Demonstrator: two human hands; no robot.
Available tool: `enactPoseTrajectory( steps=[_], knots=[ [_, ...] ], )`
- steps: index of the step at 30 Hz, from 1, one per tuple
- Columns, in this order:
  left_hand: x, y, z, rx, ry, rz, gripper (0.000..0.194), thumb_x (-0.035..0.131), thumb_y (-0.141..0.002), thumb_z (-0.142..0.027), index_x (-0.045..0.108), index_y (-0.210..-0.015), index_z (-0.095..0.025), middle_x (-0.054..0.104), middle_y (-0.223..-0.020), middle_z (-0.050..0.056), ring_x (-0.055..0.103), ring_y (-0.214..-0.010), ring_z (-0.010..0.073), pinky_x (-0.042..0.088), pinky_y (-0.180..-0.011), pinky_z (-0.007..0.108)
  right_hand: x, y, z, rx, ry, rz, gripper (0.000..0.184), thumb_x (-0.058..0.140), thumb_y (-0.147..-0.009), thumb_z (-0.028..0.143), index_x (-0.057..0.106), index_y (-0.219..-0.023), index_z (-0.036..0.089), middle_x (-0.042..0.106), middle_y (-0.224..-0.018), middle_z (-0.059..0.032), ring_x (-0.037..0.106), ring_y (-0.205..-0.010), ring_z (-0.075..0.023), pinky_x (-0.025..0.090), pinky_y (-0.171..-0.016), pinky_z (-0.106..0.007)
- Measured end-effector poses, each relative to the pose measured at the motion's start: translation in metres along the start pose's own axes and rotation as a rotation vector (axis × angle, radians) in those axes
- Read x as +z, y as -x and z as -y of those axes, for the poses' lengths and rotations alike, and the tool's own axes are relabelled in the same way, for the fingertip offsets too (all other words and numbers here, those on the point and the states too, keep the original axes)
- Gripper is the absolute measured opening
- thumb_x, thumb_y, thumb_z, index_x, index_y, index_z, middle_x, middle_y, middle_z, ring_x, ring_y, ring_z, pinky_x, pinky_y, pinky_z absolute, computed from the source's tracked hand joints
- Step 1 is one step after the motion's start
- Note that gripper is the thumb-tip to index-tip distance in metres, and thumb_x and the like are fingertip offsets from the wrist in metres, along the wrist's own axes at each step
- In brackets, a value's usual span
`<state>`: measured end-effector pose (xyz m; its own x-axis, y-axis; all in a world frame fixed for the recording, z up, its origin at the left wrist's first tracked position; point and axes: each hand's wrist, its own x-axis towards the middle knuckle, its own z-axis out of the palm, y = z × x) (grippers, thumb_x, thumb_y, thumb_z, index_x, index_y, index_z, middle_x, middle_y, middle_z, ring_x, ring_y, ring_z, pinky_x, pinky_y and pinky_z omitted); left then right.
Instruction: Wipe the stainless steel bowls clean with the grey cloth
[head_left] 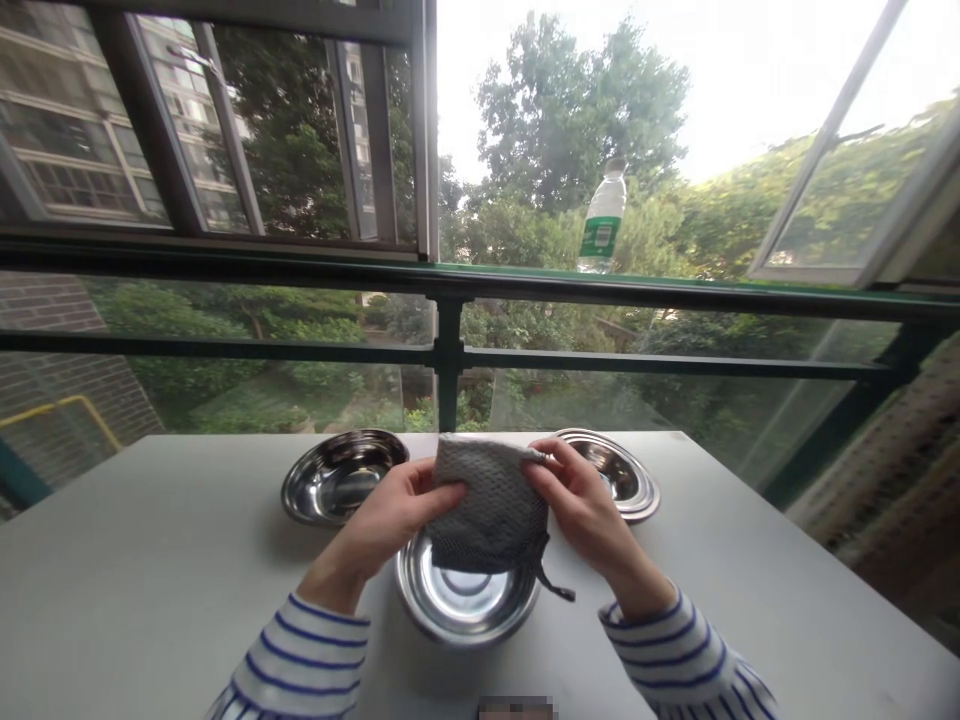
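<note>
Both hands hold up a grey textured cloth pouch (489,505) with a dark cord hanging from its lower right corner. My left hand (401,505) pinches its left side, thumb lying across the front. At the upper right edge, my right hand (574,490) grips the fabric between thumb and fingers. Below the pouch, a shiny steel bowl (469,625) sits on the white table (187,590), its far part hidden behind the fabric. What the pouch contains, if anything, I cannot see.
A steel bowl (300,490) stands at the back left of the table, and another steel bowl or stack of them (641,490) at the back right, partly behind my right hand. Beyond the table runs a green railing (675,290) with a green-labelled plastic bottle (602,225) on it.
</note>
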<state>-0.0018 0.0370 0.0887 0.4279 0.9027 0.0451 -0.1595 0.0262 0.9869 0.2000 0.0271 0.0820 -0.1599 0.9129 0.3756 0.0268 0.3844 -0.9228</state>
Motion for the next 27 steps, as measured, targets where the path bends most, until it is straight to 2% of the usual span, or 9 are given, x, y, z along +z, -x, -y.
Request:
enactPoseTrajectory(
  steps=[4, 8, 12, 16, 18, 21, 23, 27],
  knots=[
    [-0.0007, -0.0003, 0.0024, 0.038, 0.001, -0.097, 0.025, 0.065, -0.074, -0.02, 0.063, -0.098, -0.012, 0.069, -0.093, 0.007, 0.062, -0.085, 0.019, 0.047, -0.074, 0.027, -0.0042, -0.0002, 0.0014, -0.029, 0.206, 0.035, 0.011, 0.053, -0.082, 0.03, 0.056, -0.082, 0.019, 0.058, -0.084, -0.0015, 0.055, -0.08, -0.0154, 0.043, -0.073, -0.027],
    [-0.0004, 0.0016, 0.0031, 0.057, 0.017, -0.094, 0.035, 0.064, -0.073, -0.016, 0.056, -0.108, -0.016, 0.069, -0.092, 0.005, 0.063, -0.082, 0.0188, 0.048, -0.07, 0.027, -0.0063, -0.0013, -0.0018, -0.073, 0.365, -0.017, 0.007, 0.055, -0.077, 0.025, 0.057, -0.075, 0.019, 0.054, -0.107, -0.0067, 0.05, -0.104, -0.021, 0.04, -0.088, -0.036],
    [0.0002, 0.0033, 0.0022, 0.07, 0.009, -0.046, 0.035, 0.064, -0.074, -0.016, 0.056, -0.108, -0.017, 0.069, -0.093, 0.005, 0.062, -0.083, 0.0187, 0.047, -0.073, 0.028, -0.0042, -0.0001, -0.0029, -0.013, 0.227, 0.023, 0.004, 0.055, -0.075, 0.021, 0.054, -0.079, 0.02, 0.048, -0.123, -0.0081, 0.044, -0.117, -0.0221, 0.04, -0.093, -0.037],
    [0.0017, 0.0047, 0.0005, 0.061, -0.037, -0.044, 0.029, 0.068, -0.071, -0.02, 0.06, -0.099, -0.016, 0.068, -0.086, 0.004, 0.061, -0.082, 0.0186, 0.047, -0.072, 0.026, -0.0015, 0.0011, -0.0033, 0.04, 0.085, 0.113, 0.017, 0.056, -0.079, 0.025, 0.052, -0.095, 0.021, 0.055, -0.117, -0.0081, 0.053, -0.109, -0.0199, 0.044, -0.088, -0.035],
    [0.0026, 0.0055, -0.0006, 0.046, -0.043, -0.051, 0.031, 0.07, -0.069, -0.022, 0.061, -0.098, -0.015, 0.068, -0.084, 0.004, 0.061, -0.082, 0.0189, 0.047, -0.071, 0.026, -0.0011, 0.0008, -0.0037, 0.043, 0.136, 0.112, 0.024, 0.056, -0.081, 0.029, 0.052, -0.104, 0.021, 0.061, -0.105, -0.0069, 0.057, -0.097, -0.0187, 0.046, -0.082, -0.033],
    [0.0024, 0.0052, -0.0013, 0.019, -0.028, -0.071, 0.03, 0.07, -0.07, -0.027, 0.063, -0.097, -0.016, 0.068, -0.083, 0.003, 0.061, -0.076, 0.0165, 0.047, -0.068, 0.025, -0.0012, -0.0002, -0.0034, 0.019, 0.258, 0.101, 0.021, 0.055, -0.081, 0.028, 0.06, -0.099, 0.019, 0.065, -0.092, -0.0049, 0.059, -0.085, -0.0179, 0.045, -0.078, -0.033],
    [0.0011, 0.0032, -0.0005, 0.012, -0.03, -0.108, 0.027, 0.066, -0.074, -0.034, 0.065, -0.094, -0.016, 0.068, -0.079, 0.002, 0.059, -0.071, 0.0136, 0.045, -0.064, 0.022, -0.0012, -0.0006, -0.0029, 0.003, 0.291, 0.1, 0.018, 0.056, -0.079, 0.025, 0.063, -0.095, 0.018, 0.066, -0.092, -0.0046, 0.059, -0.085, -0.0181, 0.044, -0.078, -0.033],
    [-0.0003, -0.0036, 0.0029, 0.059, -0.113, -0.263, 0.026, 0.066, -0.074, -0.036, 0.069, -0.085, -0.013, 0.068, -0.071, 0.002, 0.058, -0.069, 0.0133, 0.043, -0.061, 0.021, -0.0007, -0.0007, -0.006, -0.011, 0.325, 0.052, 0.026, 0.053, -0.079, 0.021, 0.062, -0.103, 0.02, 0.066, -0.098, -0.0045, 0.059, -0.088, -0.0177, 0.046, -0.076, -0.031]
  ],
)
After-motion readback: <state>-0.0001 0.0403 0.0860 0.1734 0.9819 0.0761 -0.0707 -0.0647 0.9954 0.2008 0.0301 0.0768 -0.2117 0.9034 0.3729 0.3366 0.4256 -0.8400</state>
